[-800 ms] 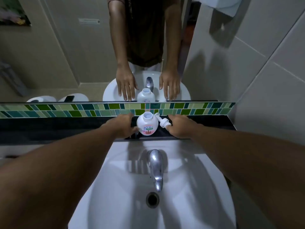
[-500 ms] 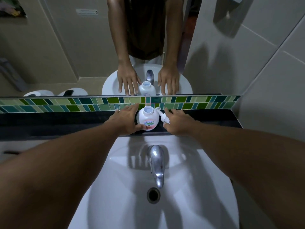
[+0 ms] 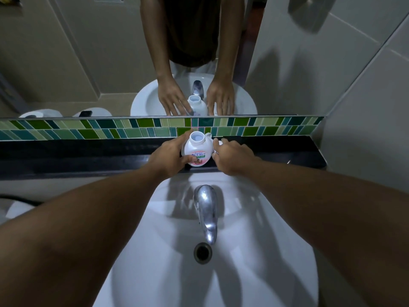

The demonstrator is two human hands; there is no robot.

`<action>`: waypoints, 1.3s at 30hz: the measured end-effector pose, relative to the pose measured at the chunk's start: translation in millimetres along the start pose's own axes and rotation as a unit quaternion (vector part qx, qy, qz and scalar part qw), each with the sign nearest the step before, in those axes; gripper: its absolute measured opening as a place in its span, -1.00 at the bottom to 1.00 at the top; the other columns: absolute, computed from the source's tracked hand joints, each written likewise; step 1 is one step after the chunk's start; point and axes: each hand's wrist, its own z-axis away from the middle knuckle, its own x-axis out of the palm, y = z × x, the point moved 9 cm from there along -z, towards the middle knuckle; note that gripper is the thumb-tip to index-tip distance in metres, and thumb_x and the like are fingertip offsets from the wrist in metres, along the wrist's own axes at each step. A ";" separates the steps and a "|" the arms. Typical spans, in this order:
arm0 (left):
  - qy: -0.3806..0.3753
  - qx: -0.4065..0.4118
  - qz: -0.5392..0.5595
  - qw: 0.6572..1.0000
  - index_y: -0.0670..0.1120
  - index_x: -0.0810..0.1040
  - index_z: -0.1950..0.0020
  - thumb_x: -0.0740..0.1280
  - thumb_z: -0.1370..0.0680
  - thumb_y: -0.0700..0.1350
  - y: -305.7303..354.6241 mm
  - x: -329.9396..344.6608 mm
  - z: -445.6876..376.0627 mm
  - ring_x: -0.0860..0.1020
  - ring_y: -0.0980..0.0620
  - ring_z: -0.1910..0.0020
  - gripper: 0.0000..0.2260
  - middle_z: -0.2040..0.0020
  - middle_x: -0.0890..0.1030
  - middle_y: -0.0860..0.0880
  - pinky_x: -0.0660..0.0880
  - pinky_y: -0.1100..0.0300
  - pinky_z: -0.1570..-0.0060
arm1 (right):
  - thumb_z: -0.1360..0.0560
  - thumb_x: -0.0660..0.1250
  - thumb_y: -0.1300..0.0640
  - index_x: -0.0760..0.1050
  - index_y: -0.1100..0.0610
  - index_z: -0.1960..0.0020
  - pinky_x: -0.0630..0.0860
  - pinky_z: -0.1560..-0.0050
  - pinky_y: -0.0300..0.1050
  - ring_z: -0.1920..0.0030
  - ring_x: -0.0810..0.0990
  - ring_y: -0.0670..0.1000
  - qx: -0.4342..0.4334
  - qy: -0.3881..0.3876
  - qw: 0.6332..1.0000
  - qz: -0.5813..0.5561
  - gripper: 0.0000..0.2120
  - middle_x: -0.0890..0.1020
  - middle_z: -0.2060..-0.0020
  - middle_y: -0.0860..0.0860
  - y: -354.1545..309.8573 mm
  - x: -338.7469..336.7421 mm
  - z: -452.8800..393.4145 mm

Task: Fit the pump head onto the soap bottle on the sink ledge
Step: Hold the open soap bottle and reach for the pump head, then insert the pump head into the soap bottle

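Note:
A white soap bottle (image 3: 196, 149) with a pink and green label stands upright on the black sink ledge (image 3: 88, 155), its neck open and uncapped. My left hand (image 3: 169, 157) wraps the bottle's left side, thumb across the label. My right hand (image 3: 231, 157) rests just right of the bottle with its fingers closed over the white pump head (image 3: 218, 144). Only small white bits of the pump show between the fingers and behind the bottle's shoulder.
Below the ledge is a white basin (image 3: 243, 251) with a chrome tap (image 3: 205, 209) and a drain (image 3: 202, 252). Green mosaic tiles (image 3: 110, 129) back the ledge, with a mirror (image 3: 88, 63) above. A tiled wall (image 3: 365, 107) closes the right side.
My left hand has closed further around the bottle. My right hand has covered more of the pump head, so less of it shows. The view has tilted down slightly.

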 end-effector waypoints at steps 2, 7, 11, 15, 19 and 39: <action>0.016 0.002 0.027 1.000 0.16 0.34 -0.54 0.53 -0.49 -0.09 1.8 -1.3 0.9 0.58 -0.16 -0.26 -0.33 -0.32 0.65 -0.07 0.54 -0.12 -0.21 | -0.67 0.10 -0.02 0.21 0.17 -0.54 0.42 -0.17 0.23 -0.32 0.46 0.31 -0.002 0.011 1.000 -0.020 -0.50 0.45 -0.38 0.23 -2.1 -3.0 0.2; 0.028 -0.018 0.054 0.998 0.06 0.44 -0.50 0.56 -0.46 -0.18 2.3 0.3 1.1 0.59 -0.15 -0.24 -0.36 -0.30 0.66 -0.11 0.50 0.01 -0.27 | -0.58 0.35 0.01 0.51 0.12 -0.28 0.47 0.03 0.04 -0.15 0.57 0.32 0.010 0.070 0.994 -0.082 -0.68 0.62 -0.14 0.21 -0.1 -15.2 1.3; 0.026 -0.028 0.056 0.998 0.05 0.45 -0.48 0.55 -0.47 -0.18 3.2 -0.6 0.5 0.58 -0.17 -0.24 -0.38 -0.28 0.66 -0.12 0.51 -0.09 -0.27 | -0.48 0.50 0.02 0.48 0.09 -0.22 0.38 0.15 -0.02 -0.04 0.62 0.32 0.052 0.119 0.986 -0.105 -0.62 0.66 -0.04 0.23 10.0 -19.6 8.2; 0.021 -0.032 0.053 0.998 0.02 0.45 -0.47 0.55 -0.47 -0.17 4.6 0.2 0.3 0.58 -0.19 -0.24 -0.40 -0.28 0.65 -0.15 0.51 -0.10 -0.28 | -0.45 0.49 0.01 0.41 0.08 -0.06 0.34 0.16 -0.03 0.01 0.62 0.30 0.103 0.162 0.967 -0.169 -0.67 0.64 0.01 0.18 35.0 -20.7 19.2; 0.016 -0.038 0.056 0.998 0.02 0.47 -0.44 0.56 -0.45 -0.18 3.6 -0.2 -0.8 0.58 -0.20 -0.23 -0.41 -0.27 0.65 -0.15 0.52 -0.13 -0.28 | -0.40 0.50 0.06 0.33 0.07 0.07 0.38 0.23 -0.01 0.15 0.57 0.26 0.102 0.205 0.941 -0.249 -0.66 0.55 0.17 0.07 50.9 -45.6 27.9; 0.009 -0.048 0.077 0.996 0.06 0.49 -0.41 0.57 -0.45 -0.19 1.3 0.4 -0.8 0.59 -0.17 -0.24 -0.43 -0.27 0.65 -0.12 0.53 -0.12 -0.29 | -0.39 0.60 0.08 0.45 0.15 0.03 0.64 0.08 0.11 0.13 0.67 0.02 -0.076 0.300 0.885 -0.347 -0.64 0.67 0.09 -0.01 -3.7 -156.8 30.7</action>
